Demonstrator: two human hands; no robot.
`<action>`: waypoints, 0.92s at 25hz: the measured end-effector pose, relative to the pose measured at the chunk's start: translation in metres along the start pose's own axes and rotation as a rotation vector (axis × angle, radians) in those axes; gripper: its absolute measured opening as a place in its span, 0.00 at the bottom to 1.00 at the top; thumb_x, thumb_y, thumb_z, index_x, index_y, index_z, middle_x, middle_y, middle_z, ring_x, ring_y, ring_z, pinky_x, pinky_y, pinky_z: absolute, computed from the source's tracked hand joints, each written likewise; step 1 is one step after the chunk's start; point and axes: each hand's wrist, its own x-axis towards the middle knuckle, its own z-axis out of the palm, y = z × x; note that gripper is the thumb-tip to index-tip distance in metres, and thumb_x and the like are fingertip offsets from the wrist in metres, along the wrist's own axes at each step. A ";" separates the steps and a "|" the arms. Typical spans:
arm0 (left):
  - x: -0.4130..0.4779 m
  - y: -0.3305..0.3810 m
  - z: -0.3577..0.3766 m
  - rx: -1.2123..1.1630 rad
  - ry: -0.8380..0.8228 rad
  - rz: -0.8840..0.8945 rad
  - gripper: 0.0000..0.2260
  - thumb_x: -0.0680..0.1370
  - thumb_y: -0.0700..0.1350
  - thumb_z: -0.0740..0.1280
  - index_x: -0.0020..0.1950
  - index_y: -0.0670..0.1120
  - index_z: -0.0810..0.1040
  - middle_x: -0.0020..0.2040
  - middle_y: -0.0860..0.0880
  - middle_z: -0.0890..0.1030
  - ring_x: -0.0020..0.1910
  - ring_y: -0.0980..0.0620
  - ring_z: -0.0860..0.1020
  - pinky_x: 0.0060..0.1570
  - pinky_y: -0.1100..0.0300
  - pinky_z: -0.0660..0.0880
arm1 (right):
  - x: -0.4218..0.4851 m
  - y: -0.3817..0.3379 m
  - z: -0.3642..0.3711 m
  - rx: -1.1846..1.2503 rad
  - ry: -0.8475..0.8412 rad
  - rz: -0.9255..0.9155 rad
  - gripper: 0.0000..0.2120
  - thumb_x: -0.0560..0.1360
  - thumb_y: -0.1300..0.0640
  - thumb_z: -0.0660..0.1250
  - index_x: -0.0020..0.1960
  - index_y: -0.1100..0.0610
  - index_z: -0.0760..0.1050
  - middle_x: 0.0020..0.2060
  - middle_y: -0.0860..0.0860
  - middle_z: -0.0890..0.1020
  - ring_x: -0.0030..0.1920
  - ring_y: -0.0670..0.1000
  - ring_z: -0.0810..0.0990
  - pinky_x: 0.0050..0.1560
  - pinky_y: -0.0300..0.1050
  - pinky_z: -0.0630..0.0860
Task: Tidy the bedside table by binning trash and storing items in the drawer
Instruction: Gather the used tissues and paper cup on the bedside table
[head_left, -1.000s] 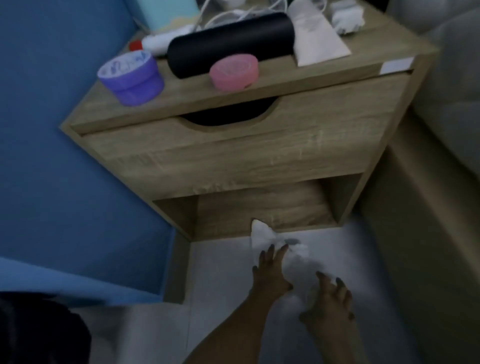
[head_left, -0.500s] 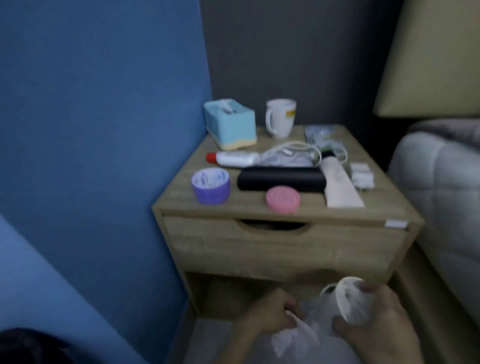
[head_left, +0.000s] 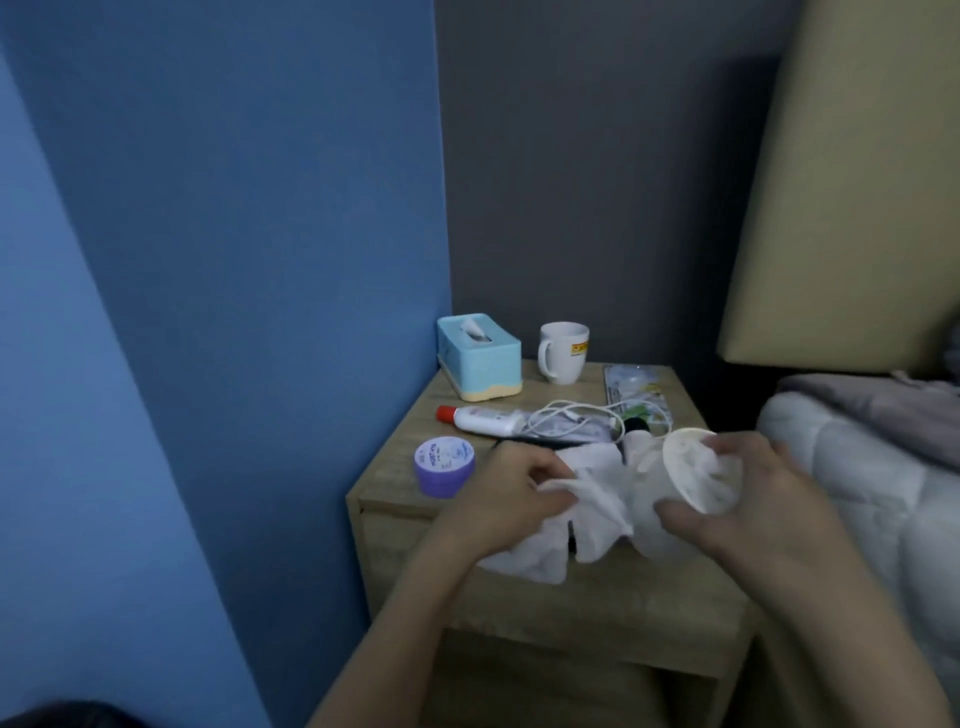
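A crumpled white plastic bag (head_left: 597, 499) hangs in the air in front of the wooden bedside table (head_left: 395, 467), held by both hands. My left hand (head_left: 511, 499) pinches its loose folds on the left. My right hand (head_left: 748, 499) grips the bag's round rolled part at the right. On the table top lie a purple jar (head_left: 444, 466), a white tube with a red cap (head_left: 480, 420), a tangled white cable (head_left: 571, 415) and a flat packet (head_left: 634, 387). The bag and hands hide the table's front middle and the drawer front.
A light blue tissue box (head_left: 478, 358) and a white mug (head_left: 563, 352) stand at the back of the table. A blue wall is on the left, a grey wall behind. A quilted bed (head_left: 852, 467) and its beige headboard (head_left: 852, 182) are on the right.
Both hands have lifted the white bag from the floor up to table-top height. My view has risen from the floor and drawer to the table top and walls.
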 end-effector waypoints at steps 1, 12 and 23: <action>0.005 0.007 -0.005 -0.033 0.056 0.015 0.05 0.74 0.40 0.68 0.46 0.48 0.82 0.42 0.54 0.81 0.41 0.60 0.77 0.42 0.67 0.74 | 0.006 -0.005 -0.007 -0.011 0.009 -0.016 0.30 0.63 0.54 0.75 0.62 0.56 0.70 0.61 0.56 0.70 0.49 0.54 0.71 0.44 0.40 0.61; 0.035 -0.017 -0.082 0.110 0.640 -0.133 0.17 0.71 0.29 0.57 0.48 0.38 0.83 0.47 0.41 0.84 0.43 0.50 0.80 0.37 0.67 0.71 | 0.083 -0.078 0.037 0.107 -0.188 -0.177 0.32 0.64 0.54 0.76 0.63 0.56 0.65 0.58 0.56 0.75 0.49 0.53 0.71 0.45 0.45 0.70; 0.029 -0.093 -0.039 0.036 0.475 -0.601 0.17 0.77 0.36 0.58 0.66 0.40 0.72 0.64 0.43 0.76 0.63 0.46 0.75 0.52 0.63 0.71 | 0.084 -0.075 0.115 -0.061 -0.396 -0.229 0.36 0.61 0.54 0.77 0.64 0.56 0.64 0.57 0.57 0.77 0.50 0.54 0.74 0.47 0.46 0.73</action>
